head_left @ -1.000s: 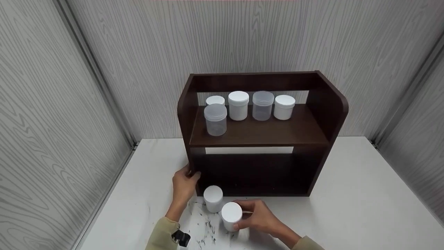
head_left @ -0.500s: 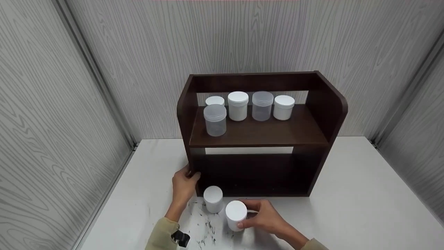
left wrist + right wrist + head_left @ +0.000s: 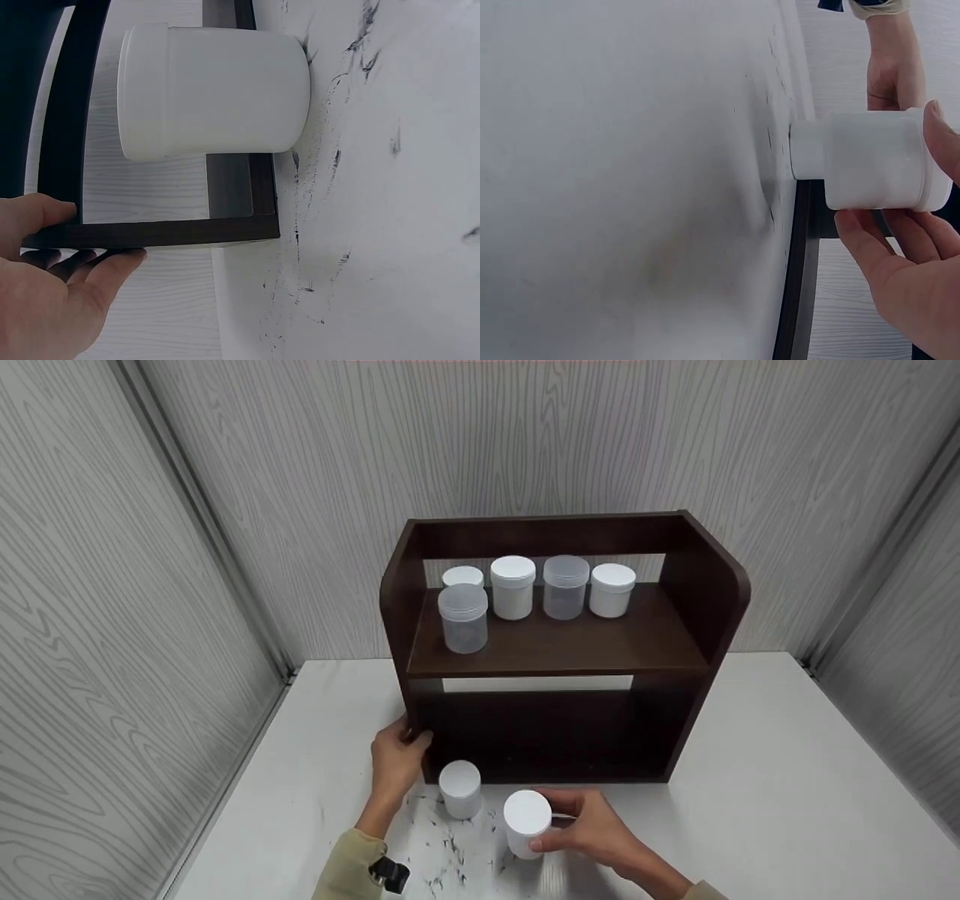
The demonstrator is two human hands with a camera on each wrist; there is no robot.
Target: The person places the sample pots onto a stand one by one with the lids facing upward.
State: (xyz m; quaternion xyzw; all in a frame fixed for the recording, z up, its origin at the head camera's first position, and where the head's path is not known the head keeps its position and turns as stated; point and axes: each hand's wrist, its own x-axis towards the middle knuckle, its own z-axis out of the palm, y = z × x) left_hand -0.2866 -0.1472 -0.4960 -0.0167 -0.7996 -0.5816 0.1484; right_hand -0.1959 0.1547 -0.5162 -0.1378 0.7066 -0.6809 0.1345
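Observation:
My left hand point(image 3: 396, 763) grips the lower left side panel of a dark brown two-tier shelf point(image 3: 592, 652). In the left wrist view, the thumb lies inside the panel and the fingers outside it. My right hand point(image 3: 598, 829) holds a white lidded jar point(image 3: 528, 825) upright between thumb and fingers, in front of the shelf. A gap shows under this jar in the right wrist view, where it overlaps the second jar. That second white jar point(image 3: 460, 790) stands on the table by the shelf's front left corner, close to my left hand.
On the upper tier stand white jars point(image 3: 513, 589) and clear-bodied jars point(image 3: 464, 619), several in all, mostly along the back. The lower tier has a dark back panel point(image 3: 562, 727). Black scuffs mark the white table point(image 3: 300, 810) in front. Grey wood-grain walls point(image 3: 525, 435) rise behind and beside.
My right hand has carried the white jar a short way to the right, away from the standing jar. My left hand has stayed on the shelf's side panel.

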